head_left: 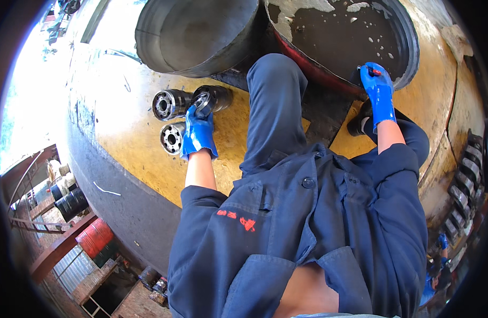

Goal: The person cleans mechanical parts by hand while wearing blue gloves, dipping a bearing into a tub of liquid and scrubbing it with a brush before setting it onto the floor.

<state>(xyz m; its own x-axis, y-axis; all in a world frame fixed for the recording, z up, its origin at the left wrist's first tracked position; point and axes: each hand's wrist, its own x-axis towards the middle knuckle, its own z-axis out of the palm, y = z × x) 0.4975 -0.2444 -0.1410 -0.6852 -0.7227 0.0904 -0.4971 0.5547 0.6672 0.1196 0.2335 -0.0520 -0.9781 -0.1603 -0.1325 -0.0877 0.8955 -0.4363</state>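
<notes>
My left hand, in a blue rubber glove, is closed on the near end of a dark metal cylinder lying on its side; the fingers partly cover it. Next to it lie two similar cylinders with holed end faces, an upper one and a lower one. My right hand, gloved alike, is closed at the near rim of a red drum. A bit of red shows at its fingers, but I cannot make out what it holds. Murky brown liquid with pale foam fills the drum.
A second, grey open drum stands left of the red one. My knee is between my hands, close to the drums. The floor is yellow with dark stains. Dark metal parts are lined up at far right, and a person is at lower right.
</notes>
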